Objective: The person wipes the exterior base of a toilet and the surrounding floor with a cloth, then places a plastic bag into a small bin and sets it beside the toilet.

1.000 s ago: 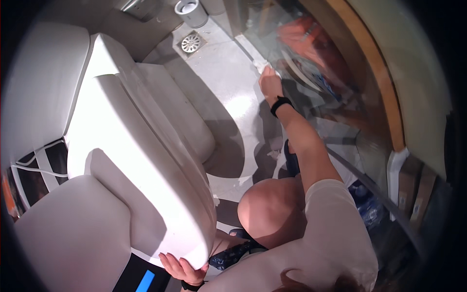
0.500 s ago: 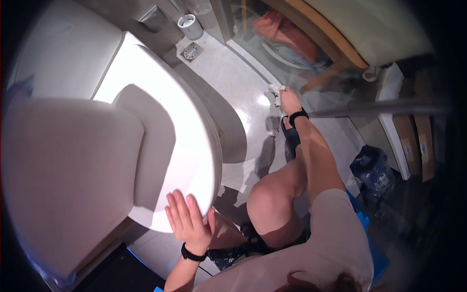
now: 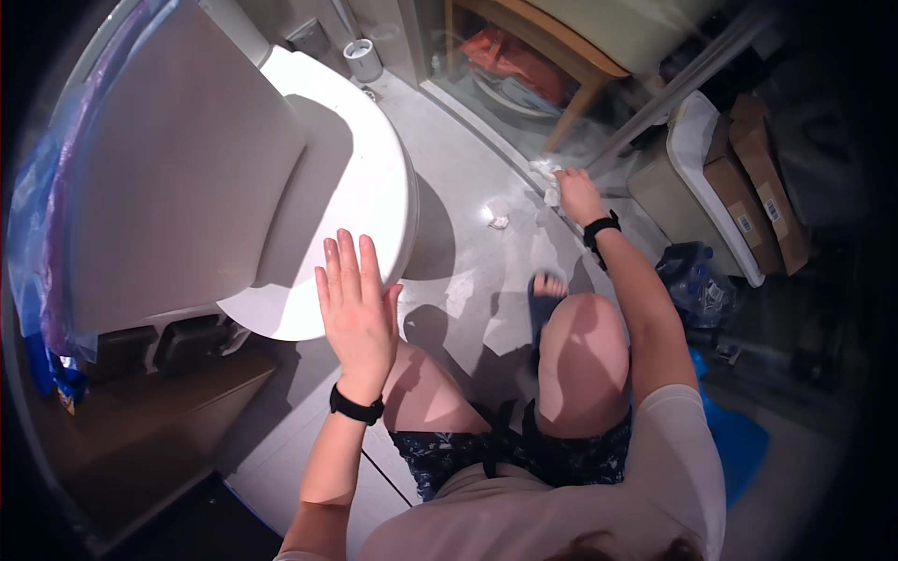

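A white toilet fills the left middle, and its rounded front edge faces me. My left hand is palm down at that edge with its fingers outstretched, holding nothing; whether it presses on the surface I cannot tell. My right hand reaches far out to the foot of a glass partition. Its fingers are closed on a crumpled white tissue, at the partition's low track. Another crumpled tissue lies on the wet, shiny floor between the toilet and that hand.
A pale panel with plastic bags at its edge overhangs the left side. Beyond the glass stand a wooden chair and a red bag. Cardboard pieces and plastic bottles are at right; a white cylindrical holder stands behind.
My view has shifted. My right hand, still on the tissue, is farther right along the track. The left hand stays flat by the toilet edge. The tissue on the floor shows more plainly.
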Action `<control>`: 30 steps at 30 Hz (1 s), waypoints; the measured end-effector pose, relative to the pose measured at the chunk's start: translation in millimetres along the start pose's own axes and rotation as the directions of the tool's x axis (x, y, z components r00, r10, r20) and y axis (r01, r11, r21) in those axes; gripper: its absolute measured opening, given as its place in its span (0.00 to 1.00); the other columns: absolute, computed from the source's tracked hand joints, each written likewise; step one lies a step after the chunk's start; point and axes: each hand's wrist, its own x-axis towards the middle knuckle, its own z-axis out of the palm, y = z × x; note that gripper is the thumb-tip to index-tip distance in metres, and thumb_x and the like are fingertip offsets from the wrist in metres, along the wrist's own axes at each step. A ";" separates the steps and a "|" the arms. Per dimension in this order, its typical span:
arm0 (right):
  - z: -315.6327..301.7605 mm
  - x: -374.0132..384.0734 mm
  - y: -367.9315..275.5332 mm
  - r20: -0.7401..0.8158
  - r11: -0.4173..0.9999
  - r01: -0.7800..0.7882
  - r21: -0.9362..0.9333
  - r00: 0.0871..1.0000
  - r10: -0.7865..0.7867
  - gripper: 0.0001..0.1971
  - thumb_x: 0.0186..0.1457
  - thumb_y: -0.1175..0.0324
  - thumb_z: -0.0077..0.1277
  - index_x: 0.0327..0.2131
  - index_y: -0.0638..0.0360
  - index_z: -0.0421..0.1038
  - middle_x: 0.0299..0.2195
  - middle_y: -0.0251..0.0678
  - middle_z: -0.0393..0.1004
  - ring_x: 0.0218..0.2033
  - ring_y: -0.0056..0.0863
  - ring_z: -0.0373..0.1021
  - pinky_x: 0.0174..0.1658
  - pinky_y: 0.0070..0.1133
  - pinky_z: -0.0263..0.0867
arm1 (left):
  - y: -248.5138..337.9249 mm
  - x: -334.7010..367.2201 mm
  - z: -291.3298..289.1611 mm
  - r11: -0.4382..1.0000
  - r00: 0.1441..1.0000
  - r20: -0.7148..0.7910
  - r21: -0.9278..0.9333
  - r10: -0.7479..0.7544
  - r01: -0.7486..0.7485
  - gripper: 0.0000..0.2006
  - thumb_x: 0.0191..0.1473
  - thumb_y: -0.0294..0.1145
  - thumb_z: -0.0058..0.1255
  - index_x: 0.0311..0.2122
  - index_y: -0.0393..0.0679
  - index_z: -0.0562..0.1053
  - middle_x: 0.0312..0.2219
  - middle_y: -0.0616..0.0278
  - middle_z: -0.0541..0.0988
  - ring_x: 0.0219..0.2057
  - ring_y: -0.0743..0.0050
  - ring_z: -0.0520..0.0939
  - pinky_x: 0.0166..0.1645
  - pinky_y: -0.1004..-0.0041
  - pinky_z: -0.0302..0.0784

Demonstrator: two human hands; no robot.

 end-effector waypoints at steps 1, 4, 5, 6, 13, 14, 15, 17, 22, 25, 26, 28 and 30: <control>6.4 3.5 -0.1 -0.016 1.000 0.001 -0.015 1.000 -0.002 0.14 0.47 0.77 0.43 0.39 0.58 0.71 0.37 0.42 0.72 0.40 0.42 0.67 0.44 0.30 0.66 | 0.7 -0.3 -3.1 1.000 1.000 0.028 -0.006 -0.006 0.006 0.34 0.47 0.29 0.53 0.60 0.40 0.56 0.60 0.49 0.56 0.62 0.49 0.56 0.62 0.54 0.51; 36.6 16.4 -1.8 0.068 0.997 -0.060 -0.050 0.996 0.063 0.16 0.46 0.79 0.42 0.41 0.58 0.70 0.37 0.42 0.70 0.42 0.42 0.65 0.45 0.31 0.65 | -0.5 -4.7 -2.6 1.000 0.999 0.044 -0.005 -0.021 0.021 0.33 0.47 0.27 0.53 0.60 0.40 0.58 0.60 0.49 0.58 0.62 0.49 0.56 0.62 0.55 0.51; 48.2 21.0 4.7 0.071 0.998 -0.047 -0.049 0.996 0.050 0.14 0.46 0.78 0.43 0.39 0.60 0.69 0.37 0.42 0.70 0.42 0.42 0.65 0.45 0.30 0.65 | -0.2 -4.1 0.8 1.000 0.999 0.039 -0.005 -0.026 0.027 0.33 0.47 0.27 0.53 0.60 0.40 0.58 0.60 0.49 0.58 0.62 0.50 0.56 0.62 0.55 0.51; 61.0 25.9 10.0 0.089 0.998 -0.037 -0.051 0.995 0.042 0.14 0.46 0.78 0.43 0.39 0.60 0.69 0.37 0.42 0.70 0.42 0.42 0.65 0.45 0.30 0.65 | 1.6 -2.8 2.4 0.999 0.999 0.035 -0.001 -0.034 0.034 0.32 0.47 0.27 0.53 0.60 0.40 0.58 0.59 0.49 0.58 0.62 0.50 0.57 0.62 0.55 0.51; 170.2 73.4 -0.5 -0.203 0.993 0.088 -0.073 0.974 -0.101 0.12 0.49 0.72 0.43 0.39 0.59 0.69 0.35 0.37 0.70 0.39 0.35 0.66 0.38 0.25 0.69 | 8.9 0.4 -0.2 0.984 0.987 0.091 0.127 -0.136 0.124 0.30 0.50 0.30 0.50 0.59 0.37 0.58 0.59 0.46 0.58 0.62 0.46 0.56 0.62 0.54 0.49; 185.6 79.9 -4.0 -0.219 0.993 0.067 -0.097 0.972 -0.087 0.13 0.49 0.72 0.43 0.40 0.59 0.69 0.34 0.36 0.69 0.39 0.33 0.66 0.37 0.24 0.69 | 9.1 0.2 1.0 0.981 0.985 0.111 0.152 -0.135 0.118 0.31 0.50 0.30 0.50 0.59 0.36 0.58 0.59 0.44 0.58 0.62 0.44 0.55 0.63 0.53 0.48; 200.3 88.9 -5.5 -0.238 0.992 0.045 -0.122 0.969 -0.073 0.14 0.49 0.71 0.43 0.41 0.58 0.68 0.34 0.35 0.69 0.39 0.32 0.66 0.36 0.23 0.70 | 11.3 0.7 2.6 0.977 0.979 0.127 0.161 -0.157 0.136 0.31 0.50 0.30 0.49 0.59 0.36 0.57 0.59 0.43 0.57 0.62 0.43 0.55 0.63 0.53 0.48; 209.3 116.7 -16.1 -0.266 0.999 0.022 -0.038 0.963 -0.032 0.16 0.49 0.72 0.43 0.43 0.58 0.68 0.34 0.36 0.69 0.39 0.33 0.66 0.37 0.25 0.69 | 14.0 1.9 2.4 0.973 0.976 0.127 0.172 -0.177 0.154 0.31 0.49 0.26 0.46 0.60 0.37 0.56 0.60 0.44 0.55 0.62 0.45 0.54 0.64 0.56 0.46; 218.9 178.2 -35.5 -0.398 0.997 0.007 0.080 0.917 0.025 0.12 0.49 0.71 0.44 0.39 0.56 0.70 0.32 0.35 0.70 0.36 0.33 0.68 0.34 0.25 0.70 | 14.9 -0.1 1.4 0.962 0.964 0.162 0.212 -0.210 0.174 0.31 0.52 0.30 0.45 0.61 0.37 0.53 0.61 0.42 0.51 0.63 0.43 0.51 0.64 0.54 0.44; 222.2 200.3 -49.5 -0.321 0.992 0.063 0.108 0.947 -0.025 0.09 0.50 0.71 0.43 0.33 0.52 0.74 0.33 0.33 0.71 0.37 0.34 0.68 0.35 0.26 0.70 | 15.3 1.3 0.7 0.956 0.966 0.166 0.252 -0.198 0.153 0.31 0.54 0.35 0.43 0.61 0.35 0.52 0.61 0.39 0.51 0.62 0.39 0.53 0.63 0.52 0.46; 222.7 205.6 -56.3 -0.322 0.991 0.061 0.120 0.947 -0.019 0.09 0.50 0.71 0.43 0.33 0.52 0.74 0.33 0.33 0.71 0.37 0.34 0.68 0.35 0.26 0.70 | 15.9 1.8 0.0 0.951 0.968 0.166 0.276 -0.189 0.138 0.31 0.56 0.40 0.42 0.61 0.34 0.52 0.60 0.36 0.52 0.61 0.35 0.54 0.62 0.49 0.48; 232.3 218.3 -65.0 -0.239 0.981 0.145 0.126 0.965 -0.112 0.09 0.51 0.70 0.43 0.33 0.51 0.74 0.35 0.32 0.71 0.39 0.34 0.67 0.37 0.26 0.70 | 18.3 2.8 1.3 0.955 0.967 0.169 0.259 -0.193 0.145 0.31 0.55 0.37 0.43 0.61 0.35 0.51 0.60 0.38 0.51 0.62 0.37 0.52 0.63 0.50 0.46; 245.1 220.9 -74.3 -0.121 0.968 0.189 0.165 0.978 -0.170 0.12 0.51 0.73 0.41 0.37 0.49 0.73 0.34 0.33 0.71 0.38 0.35 0.66 0.42 0.25 0.67 | 17.8 2.0 2.0 0.959 0.965 0.175 0.240 -0.197 0.152 0.32 0.54 0.34 0.43 0.62 0.37 0.50 0.61 0.40 0.50 0.63 0.40 0.51 0.63 0.51 0.43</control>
